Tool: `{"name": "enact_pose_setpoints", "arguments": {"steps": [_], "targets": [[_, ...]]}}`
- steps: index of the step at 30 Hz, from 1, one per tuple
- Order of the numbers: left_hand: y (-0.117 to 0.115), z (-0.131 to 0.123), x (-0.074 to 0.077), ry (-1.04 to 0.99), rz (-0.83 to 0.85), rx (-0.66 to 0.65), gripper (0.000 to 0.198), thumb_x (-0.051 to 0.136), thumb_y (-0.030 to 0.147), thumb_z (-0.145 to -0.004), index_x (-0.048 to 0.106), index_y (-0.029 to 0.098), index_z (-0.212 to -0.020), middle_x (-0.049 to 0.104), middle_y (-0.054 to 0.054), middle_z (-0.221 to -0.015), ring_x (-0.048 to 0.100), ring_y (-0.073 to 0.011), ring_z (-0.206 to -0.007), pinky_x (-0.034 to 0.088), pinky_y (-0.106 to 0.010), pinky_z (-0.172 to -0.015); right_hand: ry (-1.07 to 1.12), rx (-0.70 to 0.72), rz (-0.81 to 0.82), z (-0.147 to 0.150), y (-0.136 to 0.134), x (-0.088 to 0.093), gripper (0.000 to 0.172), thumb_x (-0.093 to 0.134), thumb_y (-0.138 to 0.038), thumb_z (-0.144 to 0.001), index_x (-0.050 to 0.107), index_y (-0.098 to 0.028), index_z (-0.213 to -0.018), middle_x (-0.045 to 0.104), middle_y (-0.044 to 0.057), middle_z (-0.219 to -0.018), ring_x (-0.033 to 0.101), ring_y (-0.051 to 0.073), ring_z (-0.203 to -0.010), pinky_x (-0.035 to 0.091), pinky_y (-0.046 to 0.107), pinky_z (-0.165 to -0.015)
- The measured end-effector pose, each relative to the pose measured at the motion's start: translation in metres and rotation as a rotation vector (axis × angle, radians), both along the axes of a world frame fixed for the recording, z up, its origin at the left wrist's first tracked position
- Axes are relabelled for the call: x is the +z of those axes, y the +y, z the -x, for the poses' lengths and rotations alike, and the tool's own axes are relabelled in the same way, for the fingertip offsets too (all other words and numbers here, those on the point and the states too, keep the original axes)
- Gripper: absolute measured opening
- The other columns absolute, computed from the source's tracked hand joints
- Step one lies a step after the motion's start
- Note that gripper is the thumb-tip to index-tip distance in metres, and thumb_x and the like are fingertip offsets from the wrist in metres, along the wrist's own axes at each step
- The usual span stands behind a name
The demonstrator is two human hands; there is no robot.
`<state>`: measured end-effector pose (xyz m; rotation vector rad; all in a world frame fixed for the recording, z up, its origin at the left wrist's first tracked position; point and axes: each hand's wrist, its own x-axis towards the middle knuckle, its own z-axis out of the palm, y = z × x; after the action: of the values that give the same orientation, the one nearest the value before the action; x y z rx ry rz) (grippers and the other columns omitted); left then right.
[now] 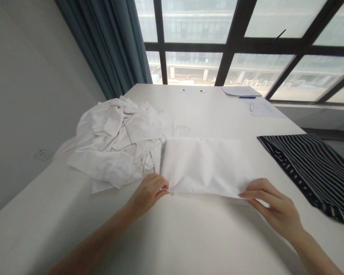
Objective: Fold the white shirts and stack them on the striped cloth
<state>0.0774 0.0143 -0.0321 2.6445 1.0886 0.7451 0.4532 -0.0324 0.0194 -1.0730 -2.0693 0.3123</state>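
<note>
A white cloth (203,164), folded to a rough rectangle, lies in front of me on the white table (195,236). My left hand (149,191) pinches its near left corner between thumb and fingers. At the near right corner, my right hand (271,206) grips the edge, thumb below and fingers on top. The near edge stretches between both hands and looks slightly raised off the table. Shallow creases run across the cloth's surface. Just left of it sits a crumpled heap of white garments (117,137), touching or nearly touching its left side.
A black-and-white striped cloth (312,172) hangs over the table's right edge. Papers (240,91) and a blue pen (247,97) lie at the far right. Behind are a dark-framed window (195,47) and a blue curtain (111,46); a wall (31,95) borders the left.
</note>
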Motion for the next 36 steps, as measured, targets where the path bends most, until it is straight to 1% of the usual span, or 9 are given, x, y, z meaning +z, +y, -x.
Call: {"name": "enact_pose_setpoints", "arguments": {"steps": [4, 7, 10, 16, 24, 30, 32, 34, 36], "targets": [[0.001, 0.001, -0.003, -0.016, 0.005, -0.003, 0.013, 0.054, 0.021, -0.095, 0.051, 0.019, -0.083, 0.059, -0.002, -0.079, 0.051, -0.0186, -0.079, 0.040, -0.031, -0.075, -0.127, 0.103, 0.206, -0.008, 0.004, 0.000, 0.018, 0.057, -0.034, -0.092, 0.074, -0.030, -0.086, 0.066, 0.006, -0.082, 0.064, 0.021, -0.080, 0.053, 0.032, -0.067], [0.001, 0.002, -0.004, -0.019, 0.021, -0.005, 0.013, 0.053, 0.022, -0.096, 0.050, 0.019, -0.084, 0.057, -0.002, -0.080, 0.050, -0.0189, -0.079, 0.039, -0.031, -0.074, -0.213, 0.130, 0.359, -0.010, 0.005, -0.009, 0.021, 0.055, -0.035, -0.094, 0.073, -0.029, -0.085, 0.064, 0.004, -0.082, 0.063, 0.019, -0.079, 0.052, 0.031, -0.069], [0.001, 0.003, -0.003, -0.016, 0.016, -0.014, 0.013, 0.054, 0.022, -0.096, 0.050, 0.019, -0.084, 0.057, -0.002, -0.080, 0.049, -0.0191, -0.080, 0.038, -0.031, -0.075, -0.262, 0.136, 0.458, -0.009, 0.006, -0.019, 0.022, 0.052, -0.033, -0.095, 0.071, -0.027, -0.084, 0.064, 0.003, -0.085, 0.062, 0.019, -0.081, 0.051, 0.032, -0.073], [0.003, 0.007, 0.001, -0.002, 0.020, -0.056, 0.013, 0.056, 0.023, -0.095, 0.051, 0.018, -0.084, 0.058, -0.001, -0.079, 0.050, -0.0189, -0.081, 0.038, -0.031, -0.078, -0.267, 0.162, 0.495, -0.011, 0.010, -0.024, 0.024, 0.050, -0.032, -0.097, 0.066, -0.025, -0.081, 0.064, 0.003, -0.083, 0.062, 0.018, -0.079, 0.048, 0.031, -0.073], [0.005, 0.005, 0.008, 0.080, -0.095, -0.123, 0.013, 0.052, 0.018, -0.096, 0.055, 0.018, -0.084, 0.059, -0.001, -0.078, 0.048, -0.0177, -0.080, 0.036, -0.034, -0.086, -0.289, 0.163, 0.549, -0.025, 0.013, -0.024, 0.025, 0.053, -0.035, -0.095, 0.065, -0.023, -0.077, 0.064, 0.003, -0.080, 0.060, 0.019, -0.079, 0.045, 0.034, -0.077], [0.007, 0.010, 0.005, 0.034, 0.008, -0.141, 0.015, 0.050, 0.024, -0.098, 0.056, 0.018, -0.085, 0.059, -0.002, -0.081, 0.049, -0.0185, -0.084, 0.037, -0.032, -0.084, -0.182, 0.145, 0.764, -0.029, 0.012, -0.015, 0.031, 0.054, -0.042, -0.093, 0.066, -0.021, -0.074, 0.062, 0.005, -0.082, 0.060, 0.018, -0.076, 0.046, 0.031, -0.070], [0.008, 0.013, 0.005, 0.009, 0.046, -0.145, 0.015, 0.051, 0.024, -0.098, 0.056, 0.018, -0.084, 0.059, -0.002, -0.082, 0.049, -0.0184, -0.085, 0.036, -0.033, -0.086, -0.165, 0.135, 0.795, -0.030, 0.012, -0.014, 0.033, 0.057, -0.046, -0.091, 0.066, -0.021, -0.071, 0.061, 0.004, -0.079, 0.059, 0.018, -0.074, 0.046, 0.031, -0.069], [0.008, 0.014, 0.006, -0.013, 0.055, -0.142, 0.017, 0.049, 0.024, -0.098, 0.056, 0.019, -0.083, 0.060, -0.002, -0.082, 0.049, -0.0179, -0.084, 0.035, -0.035, -0.091, -0.188, 0.094, 0.770, -0.031, 0.013, -0.015, 0.040, 0.054, -0.048, -0.091, 0.064, -0.021, -0.065, 0.058, 0.002, -0.072, 0.057, 0.017, -0.068, 0.044, 0.030, -0.065], [0.007, 0.013, 0.006, -0.016, 0.040, -0.124, 0.019, 0.048, 0.023, -0.099, 0.056, 0.019, -0.082, 0.060, -0.001, -0.081, 0.050, -0.0171, -0.082, 0.033, -0.037, -0.096, -0.231, 0.023, 0.682, -0.031, 0.013, -0.017, 0.045, 0.050, -0.049, -0.094, 0.059, -0.021, -0.060, 0.053, 0.001, -0.065, 0.053, 0.017, -0.063, 0.042, 0.030, -0.061]]}}
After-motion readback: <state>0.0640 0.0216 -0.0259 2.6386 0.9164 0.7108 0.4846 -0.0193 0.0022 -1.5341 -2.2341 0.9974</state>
